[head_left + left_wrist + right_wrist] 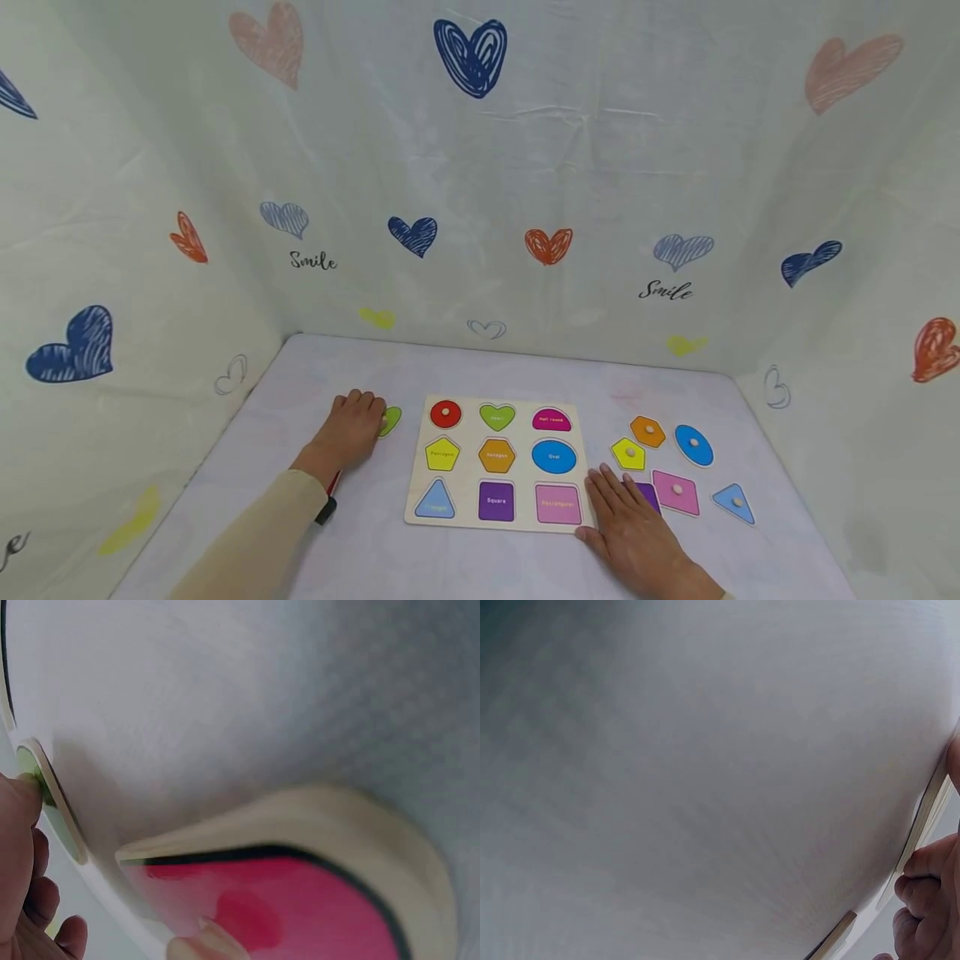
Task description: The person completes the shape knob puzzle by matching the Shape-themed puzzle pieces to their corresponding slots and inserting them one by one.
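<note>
My left hand (352,429) pinches a green heart-shaped puzzle piece (390,422) left of the wooden shape board (415,500). In the left wrist view the thumb is on the knob of that green piece (67,829). Close below the left wrist lies a pinkish-red piece with a wooden knob (330,900), partly out of frame. My right hand (633,529) rests with straight fingers at the board's lower right edge. It partly covers a purple piece (647,495). Only some right fingers (922,896) show beside a wooden edge in the right wrist view.
Right of the board lie a yellow pentagon (628,454), an orange hexagon (647,432), a blue oval (693,446), a pink rectangle (676,492) and a light-blue triangle (734,503), each with a knob. A heart-printed curtain (480,167) surrounds the table's back and sides.
</note>
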Tool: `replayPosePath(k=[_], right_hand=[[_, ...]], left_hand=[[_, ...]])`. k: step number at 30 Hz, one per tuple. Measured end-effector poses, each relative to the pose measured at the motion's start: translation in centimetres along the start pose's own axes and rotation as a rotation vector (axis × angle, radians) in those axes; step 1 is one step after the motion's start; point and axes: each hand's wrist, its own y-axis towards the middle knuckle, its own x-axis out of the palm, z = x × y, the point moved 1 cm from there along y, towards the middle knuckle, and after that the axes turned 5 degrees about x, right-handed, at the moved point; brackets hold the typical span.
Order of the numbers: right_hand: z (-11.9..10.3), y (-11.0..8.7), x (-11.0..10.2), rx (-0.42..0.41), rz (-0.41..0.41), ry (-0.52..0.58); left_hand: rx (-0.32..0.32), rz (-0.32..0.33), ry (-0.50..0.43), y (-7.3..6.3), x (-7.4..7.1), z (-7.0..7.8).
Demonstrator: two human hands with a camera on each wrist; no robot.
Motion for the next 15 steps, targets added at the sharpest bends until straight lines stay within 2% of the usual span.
replayPosePath(k=[4, 15], right_hand=[[0.1, -0.1, 0.0, -0.016, 0.004, -0.002], [0.3, 0.0, -0.2, -0.028, 0.011, 0.027]], left_hand=[[0.002, 0.028, 0.000, 0.1, -0.4, 0.4], [-0.001, 0.011, 0.009, 1.5, -1.9, 2.1]])
